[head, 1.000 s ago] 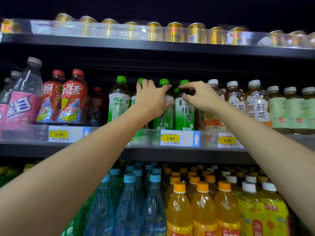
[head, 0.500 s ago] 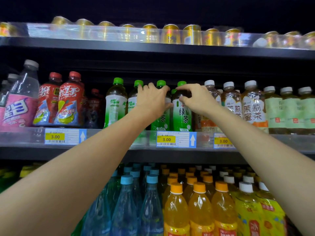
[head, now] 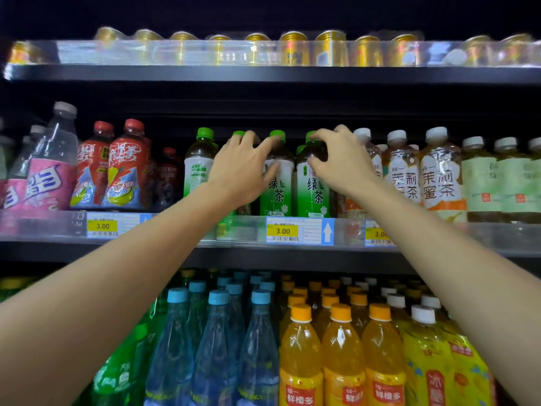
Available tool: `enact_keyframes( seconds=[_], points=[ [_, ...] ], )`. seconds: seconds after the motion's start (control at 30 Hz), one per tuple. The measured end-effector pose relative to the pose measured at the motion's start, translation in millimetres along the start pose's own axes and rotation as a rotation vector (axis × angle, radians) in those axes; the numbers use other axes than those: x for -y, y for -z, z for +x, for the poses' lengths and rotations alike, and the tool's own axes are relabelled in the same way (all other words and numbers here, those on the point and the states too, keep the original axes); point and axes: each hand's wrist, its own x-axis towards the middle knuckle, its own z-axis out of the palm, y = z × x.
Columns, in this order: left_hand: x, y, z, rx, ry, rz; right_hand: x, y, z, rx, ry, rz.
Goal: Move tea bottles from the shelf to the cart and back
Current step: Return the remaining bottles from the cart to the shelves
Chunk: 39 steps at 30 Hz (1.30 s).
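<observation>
R hand [head: 342,162] curls thumb & fingers round the neck of a green tea bottle [head: 313,191], upright on the middle shelf [head: 439,235]. L hand [head: 240,168] lies spread over the neighbour bottle [head: 276,194] just left, thumb on its label; can't tell if it grips. Yellow price tag [head: 282,231] sits directly below, w/ orange drinks [head: 341,347] one level down.

Gold cans [head: 294,49] lined up along the top of the frame, yellow 3.00 price tag [head: 282,230] mid-frame, blue-capped water bottles [head: 216,347] and orange juice bottles [head: 341,353] packed along the bottom.
</observation>
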Motion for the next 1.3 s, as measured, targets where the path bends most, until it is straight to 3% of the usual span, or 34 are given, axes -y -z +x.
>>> enact_keyframes(
  seconds=[0.3, 0.7, 0.9, 1.03, 1.13, 1.3],
  points=[
    [41, 28, -12, -0.005, 0.087, 0.131, 27, -6, 0, -0.043, 0.103, 0.04],
    [88, 29, -19, 0.182, 0.319, -0.125, 106, -36, 23, 0.181, 0.147, -0.077],
    [97, 21, -14, 0.194, 0.29, -0.238, 124, -49, 25, 0.206, 0.082, -0.175],
    [118, 24, -7, 0.298, 0.293, -0.417, 129, -53, 26, 0.197, 0.064, -0.193],
    [123, 29, -6, 0.33, 0.301, -0.368, 128, -56, 30, 0.195, 0.063, -0.199],
    [115, 18, -10, 0.211, 0.269, -0.279, 128, -60, 32, 0.171, 0.063, -0.211]
  ],
)
